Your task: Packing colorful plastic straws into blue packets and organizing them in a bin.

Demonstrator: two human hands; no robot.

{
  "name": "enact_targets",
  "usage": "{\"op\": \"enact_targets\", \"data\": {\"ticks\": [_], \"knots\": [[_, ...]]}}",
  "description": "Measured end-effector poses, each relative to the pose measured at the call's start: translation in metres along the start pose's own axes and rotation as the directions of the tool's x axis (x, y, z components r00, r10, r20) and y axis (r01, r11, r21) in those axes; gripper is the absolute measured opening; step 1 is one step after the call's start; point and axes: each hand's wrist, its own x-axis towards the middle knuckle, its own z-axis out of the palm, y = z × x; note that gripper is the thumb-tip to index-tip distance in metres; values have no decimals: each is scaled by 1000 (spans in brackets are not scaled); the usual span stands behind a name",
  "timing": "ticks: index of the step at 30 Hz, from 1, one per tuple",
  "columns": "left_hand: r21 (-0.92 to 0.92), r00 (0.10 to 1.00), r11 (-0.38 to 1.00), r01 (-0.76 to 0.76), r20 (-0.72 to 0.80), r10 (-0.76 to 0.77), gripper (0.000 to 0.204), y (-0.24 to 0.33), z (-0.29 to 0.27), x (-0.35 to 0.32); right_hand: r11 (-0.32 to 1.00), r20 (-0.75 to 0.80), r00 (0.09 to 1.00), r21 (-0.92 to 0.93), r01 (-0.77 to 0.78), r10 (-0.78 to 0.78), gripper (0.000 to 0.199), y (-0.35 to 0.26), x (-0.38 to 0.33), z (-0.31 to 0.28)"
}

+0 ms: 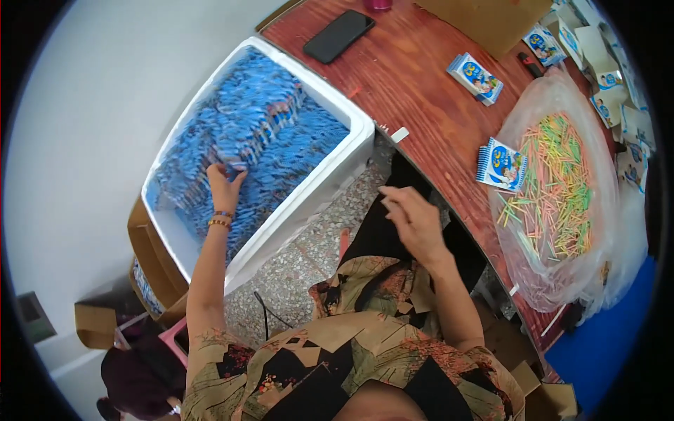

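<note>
While reaching into the white foam box (354, 144) beside the red-brown wooden table (414, 77), left hand (223, 184) down on the heap of small blue packets (274, 133), fingers curled onto one, though can't tell if actually pinched. Right hand (414, 221) hanging loosely open and empty, just off the box's near-right wall. Packets directly under left fingertips, so way closer to that hand; long axis too blurry to call.

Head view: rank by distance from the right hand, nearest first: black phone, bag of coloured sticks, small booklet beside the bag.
From the right hand:
1. Small booklet, on the table right of the hand, at the bag's edge.
2. Bag of coloured sticks, farther right.
3. Black phone, far up the table.
</note>
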Motion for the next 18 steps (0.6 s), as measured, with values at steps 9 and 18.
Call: {"op": "enact_targets", "data": {"ticks": [9,18], "knots": [[162,992,981,-111,-40,118,53,21,13,4,998,-28,999,-47,-33,32,23,9,-36,-22],[211,999,976,47,-1,-48,41,9,10,-10,993,-24,993,-19,-119,118,23,20,-48,-23]]}}
